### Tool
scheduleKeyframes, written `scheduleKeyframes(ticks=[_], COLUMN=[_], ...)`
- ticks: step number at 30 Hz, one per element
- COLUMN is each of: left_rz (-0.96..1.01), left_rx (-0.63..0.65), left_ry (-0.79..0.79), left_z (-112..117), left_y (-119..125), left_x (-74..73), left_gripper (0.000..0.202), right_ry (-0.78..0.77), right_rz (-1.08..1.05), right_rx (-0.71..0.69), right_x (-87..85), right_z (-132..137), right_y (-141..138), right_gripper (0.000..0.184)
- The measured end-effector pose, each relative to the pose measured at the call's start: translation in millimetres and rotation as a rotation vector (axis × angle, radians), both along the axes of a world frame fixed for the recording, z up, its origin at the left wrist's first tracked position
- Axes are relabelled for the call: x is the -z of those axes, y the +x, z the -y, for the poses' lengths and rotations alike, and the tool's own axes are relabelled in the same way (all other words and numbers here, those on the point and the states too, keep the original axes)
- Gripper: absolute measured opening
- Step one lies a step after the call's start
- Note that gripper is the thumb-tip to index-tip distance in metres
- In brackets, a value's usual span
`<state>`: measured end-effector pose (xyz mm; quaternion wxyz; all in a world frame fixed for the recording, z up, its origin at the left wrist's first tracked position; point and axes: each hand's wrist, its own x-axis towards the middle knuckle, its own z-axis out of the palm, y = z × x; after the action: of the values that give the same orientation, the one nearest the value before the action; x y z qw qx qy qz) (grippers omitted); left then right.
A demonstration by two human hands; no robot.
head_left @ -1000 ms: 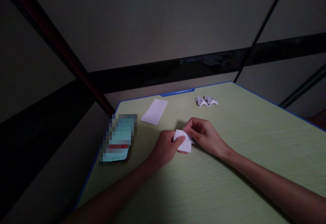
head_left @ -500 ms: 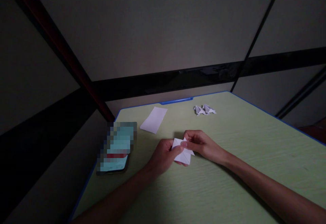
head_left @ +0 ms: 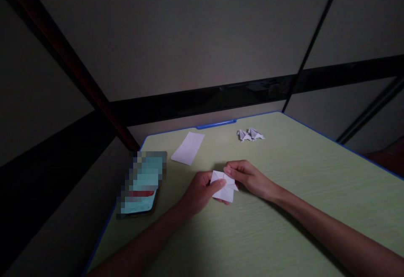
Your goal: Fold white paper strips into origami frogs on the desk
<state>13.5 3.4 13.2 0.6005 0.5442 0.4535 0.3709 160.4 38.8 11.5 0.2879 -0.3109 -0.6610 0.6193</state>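
A small folded white paper, with crease lines and a pointed flap sticking out to the right, is held just above the table. My left hand grips its left side, thumb on top and fingers underneath. My right hand pinches its upper right edge between thumb and fingers. Further back lie two small folded paper figures, side by side. A flat sheet of white paper rests beyond my left hand.
On the left edge of the light green table lies a phone, its lit screen partly blurred out. A blue strip runs along the back edge. Dark-striped panels stand directly behind the table.
My right thumb has moved from the middle of the folded paper to its upper edge. A flap near the top now lies flatter. The view has shifted slightly.
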Motion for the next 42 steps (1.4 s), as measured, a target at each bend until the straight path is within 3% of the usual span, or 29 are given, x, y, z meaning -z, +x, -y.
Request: scheduleKeyframes(ticks=[4,9,15,28,34,42], left_rz=[0.028,-0.081,-0.057,0.085,0.020,0.076], left_rx=[0.003,-0.090,0.003,0.016,0.000,0.037], left_ry=[-0.019,0.026,0.008,-0.012,0.027,0.054], left_z=[-1.5,-1.8,-0.9,-2.1,-1.7,0.1], left_y=[0.3,-0.8,-3.6,-4.2,-3.3,-5.5], left_x=[1.5,1.6,-1.7,-0.9,0.3,2.4], left_gripper=[0.030,0.022,0.023,0.021,0.020,0.019], right_ry=[0.026,0.089,0.089,0.068,0.072,0.093], right_rz=[0.019,0.101,0.080,-0.014,0.017,0.020], right_rx=[-0.016,-0.061,-0.094,-0.005,-0.033,-0.037], right_x=[-3.0,-5.9,-4.3,0.1,-4.9,-3.2], right_z=[1.1,4.7,4.2,-0.5,3.1,9.0], right_y=[0.3,1.5,2.3,1.6,-0.4,-0.6], right_gripper=[0.032,0.031,0.029,0.034,0.027,0.031])
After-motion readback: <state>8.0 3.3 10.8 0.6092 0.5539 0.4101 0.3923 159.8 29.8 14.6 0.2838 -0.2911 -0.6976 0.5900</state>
